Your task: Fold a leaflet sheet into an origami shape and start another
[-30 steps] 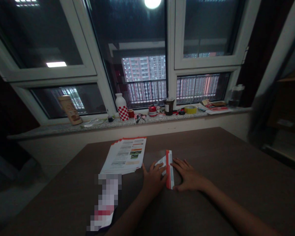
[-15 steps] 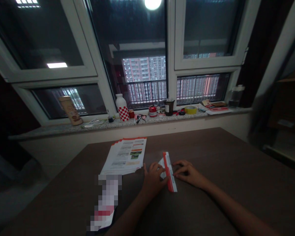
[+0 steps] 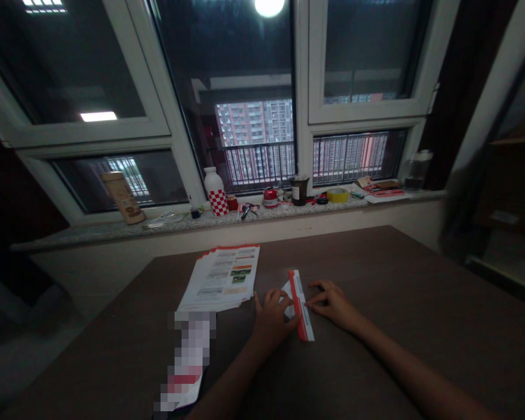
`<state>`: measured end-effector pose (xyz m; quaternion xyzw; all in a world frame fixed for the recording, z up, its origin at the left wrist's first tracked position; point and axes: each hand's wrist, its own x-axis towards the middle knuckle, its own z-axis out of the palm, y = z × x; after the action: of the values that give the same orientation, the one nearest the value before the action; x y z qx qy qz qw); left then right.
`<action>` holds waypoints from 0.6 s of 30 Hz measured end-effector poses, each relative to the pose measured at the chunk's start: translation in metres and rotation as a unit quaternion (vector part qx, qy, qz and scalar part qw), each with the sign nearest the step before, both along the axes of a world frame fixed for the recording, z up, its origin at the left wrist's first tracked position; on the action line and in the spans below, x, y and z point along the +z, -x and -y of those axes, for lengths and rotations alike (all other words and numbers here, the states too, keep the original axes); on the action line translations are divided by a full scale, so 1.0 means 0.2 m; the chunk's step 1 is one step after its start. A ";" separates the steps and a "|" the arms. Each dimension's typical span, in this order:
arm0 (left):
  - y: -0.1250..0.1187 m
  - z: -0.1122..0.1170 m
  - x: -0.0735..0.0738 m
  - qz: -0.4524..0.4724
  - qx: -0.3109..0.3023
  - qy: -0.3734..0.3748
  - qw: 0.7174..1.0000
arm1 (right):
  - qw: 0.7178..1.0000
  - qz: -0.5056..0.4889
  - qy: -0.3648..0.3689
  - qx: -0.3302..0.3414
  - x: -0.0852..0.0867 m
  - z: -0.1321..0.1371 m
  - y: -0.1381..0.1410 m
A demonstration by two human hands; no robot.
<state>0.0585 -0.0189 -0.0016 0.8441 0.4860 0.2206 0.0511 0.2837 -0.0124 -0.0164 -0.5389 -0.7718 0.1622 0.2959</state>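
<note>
A folded white and orange paper strip [image 3: 301, 306] lies on the dark brown table [image 3: 389, 291] in front of me. My left hand [image 3: 273, 319] rests on its left part, fingers curled down and pressing the paper. My right hand [image 3: 333, 303] touches the strip's right edge with bent fingertips pinched against it. Left of my hands lies a stack of printed leaflets [image 3: 221, 278] with orange borders.
A blurred-out paper item [image 3: 188, 361] lies at the table's near left. The stone window sill [image 3: 114, 228] behind holds a checked bottle [image 3: 216, 191], a brown canister [image 3: 122, 197], a red can [image 3: 270, 197], a dark cup [image 3: 300, 189], yellow tape [image 3: 338, 195] and a jar [image 3: 417, 170].
The strip has turned a little and lies flatter. My right hand went from lying flat beside it to pinching its right edge with bent fingers. My left hand stayed put.
</note>
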 end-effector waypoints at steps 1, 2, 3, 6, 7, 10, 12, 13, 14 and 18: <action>0.00 0.00 0.00 -0.001 -0.003 0.005 1.000 | 1.000 0.004 -0.002 -0.007 0.00 0.00 0.00; 0.00 0.00 -0.01 -0.001 -0.006 0.010 1.000 | 1.000 0.008 -0.003 -0.014 0.01 -0.01 0.01; 0.00 -0.01 -0.01 -0.001 -0.009 0.015 1.000 | 1.000 0.012 -0.002 -0.021 0.01 -0.01 0.01; 0.01 -0.02 -0.03 0.000 -0.017 0.021 1.000 | 0.999 0.025 0.000 -0.044 0.03 -0.02 0.03; 0.01 -0.02 -0.03 0.001 -0.018 0.022 1.000 | 0.998 0.029 -0.001 -0.053 0.03 -0.02 0.03; 0.01 -0.02 -0.03 0.001 -0.020 0.026 0.999 | 0.997 0.040 -0.003 -0.072 0.04 -0.03 0.05; 0.01 -0.01 -0.02 0.000 -0.020 0.028 0.999 | 0.996 0.041 -0.004 -0.075 0.03 -0.03 0.05; 0.01 -0.01 -0.01 0.001 -0.020 0.028 0.999 | 0.996 0.039 -0.005 -0.075 0.02 -0.04 0.05; 0.01 -0.01 0.00 0.003 -0.023 0.027 0.999 | 0.997 0.037 -0.006 -0.074 0.01 -0.04 0.05; 0.00 0.01 0.03 0.006 -0.031 0.024 0.999 | 0.997 0.030 -0.013 -0.067 -0.01 -0.04 0.04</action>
<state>0.0584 -0.0204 0.0035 0.8559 0.4644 0.2123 0.0816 0.2757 -0.0041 -0.0176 -0.5901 -0.7445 0.1162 0.2898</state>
